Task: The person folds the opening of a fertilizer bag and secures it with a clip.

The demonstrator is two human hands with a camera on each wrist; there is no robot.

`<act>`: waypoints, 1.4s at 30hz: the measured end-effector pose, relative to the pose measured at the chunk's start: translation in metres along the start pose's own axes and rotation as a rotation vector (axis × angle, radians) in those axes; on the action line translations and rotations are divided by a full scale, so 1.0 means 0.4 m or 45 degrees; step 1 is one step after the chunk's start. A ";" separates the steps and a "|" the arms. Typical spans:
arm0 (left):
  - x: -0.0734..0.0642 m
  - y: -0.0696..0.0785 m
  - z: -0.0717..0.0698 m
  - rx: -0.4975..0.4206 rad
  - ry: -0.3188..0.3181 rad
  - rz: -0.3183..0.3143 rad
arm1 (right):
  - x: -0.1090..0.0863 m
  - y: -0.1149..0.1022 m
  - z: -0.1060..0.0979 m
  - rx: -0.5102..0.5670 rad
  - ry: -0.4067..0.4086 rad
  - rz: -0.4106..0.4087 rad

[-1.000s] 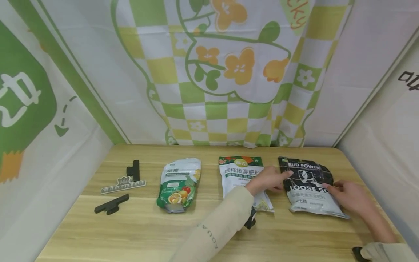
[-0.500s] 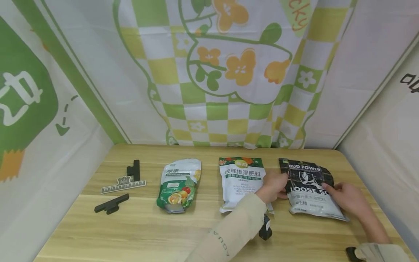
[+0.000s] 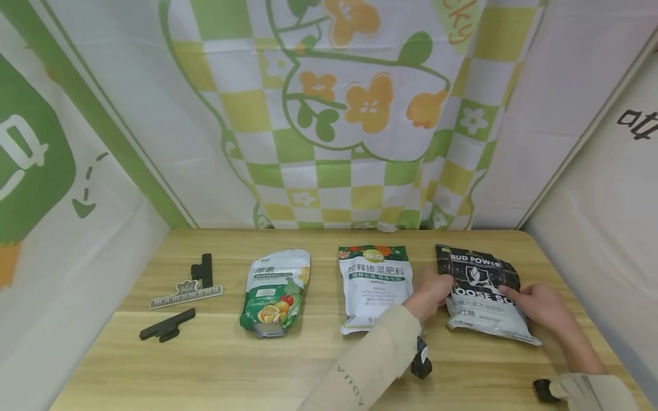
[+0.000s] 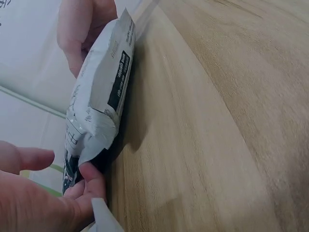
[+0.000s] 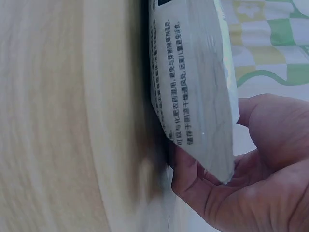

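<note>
Together, left hand (image 3: 429, 292) and right hand (image 3: 542, 308) hold the rightmost bag (image 3: 480, 305).

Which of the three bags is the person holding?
The rightmost bag, black above, pale below, lettered BUD POWER. The middle bag and leftmost bag, both with green, aren't held.

Left fingers (image 4: 92, 182) have shifted lower along black-topped bag (image 3: 483, 291).

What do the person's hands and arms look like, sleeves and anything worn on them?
Both the left hand and right hand are ungloved. The left sleeve is long and cream-beige, with dark printed letters along the forearm. The right sleeve is a similar beige, ending further up the forearm. A small black device shows beside the left cuff, another by the right.
</note>
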State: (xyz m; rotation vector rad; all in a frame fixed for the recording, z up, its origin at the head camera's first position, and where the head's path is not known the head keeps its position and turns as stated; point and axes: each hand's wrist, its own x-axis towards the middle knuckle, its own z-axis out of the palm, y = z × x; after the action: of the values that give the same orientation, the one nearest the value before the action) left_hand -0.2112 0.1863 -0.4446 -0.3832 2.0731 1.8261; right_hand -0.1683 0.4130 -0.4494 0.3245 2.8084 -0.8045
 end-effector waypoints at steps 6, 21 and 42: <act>0.001 0.006 -0.009 -0.024 -0.033 -0.054 | -0.004 0.001 -0.003 0.226 -0.074 0.092; -0.002 0.016 -0.037 -0.001 -0.153 -0.078 | -0.017 -0.002 -0.010 0.488 -0.134 0.067; -0.033 0.037 -0.166 -0.086 -0.250 0.044 | -0.036 -0.101 0.001 0.475 -0.133 -0.035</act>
State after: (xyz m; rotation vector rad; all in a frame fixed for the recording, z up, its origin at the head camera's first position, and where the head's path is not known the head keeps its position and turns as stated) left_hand -0.2111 0.1220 -0.4186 -0.1771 1.9010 1.8759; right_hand -0.1653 0.3774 -0.4261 0.2896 2.5611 -1.3129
